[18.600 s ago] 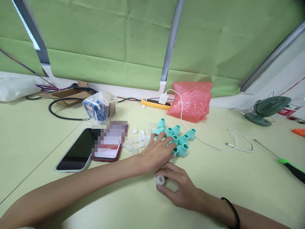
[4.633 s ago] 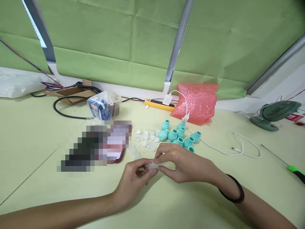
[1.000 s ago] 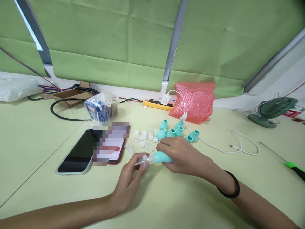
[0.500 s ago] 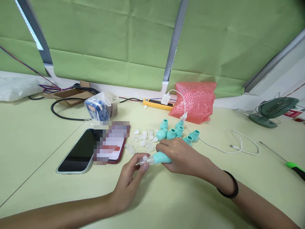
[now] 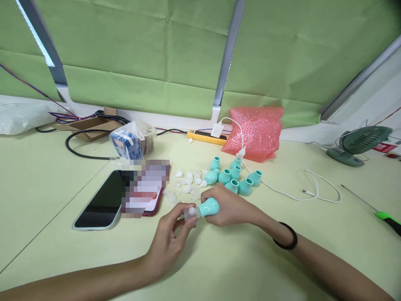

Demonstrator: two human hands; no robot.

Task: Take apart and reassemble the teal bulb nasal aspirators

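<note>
Between thumb and fingers my left hand (image 5: 171, 234) pinches a clear plastic nozzle piece (image 5: 191, 212). My right hand (image 5: 227, 207) is wrapped round a turquoise rubber bulb (image 5: 209, 206), its rounded end showing. The bulb's neck meets the clear piece, and both lie in line just above the table. Beyond my right hand stand several more turquoise bulbs (image 5: 245, 187), most with their openings up. One at the back has a clear and white tip (image 5: 240, 153) on it. Small white and clear plastic parts (image 5: 189, 178) lie scattered left of the bulbs.
Two phones (image 5: 97, 200) lie at the left. Behind are a bagged blue package (image 5: 127, 142), a yellow power strip (image 5: 206, 137) and a pink bubble-wrap bag (image 5: 255, 133). A white cable (image 5: 288, 196), screwdriver (image 5: 384, 216) and green fan (image 5: 360, 142) are on the right.
My right hand has shifted slightly left and turned, and more of the bulb's rounded end now shows. Another standing bulb has come into sight behind that hand. My left hand keeps its pinch.
</note>
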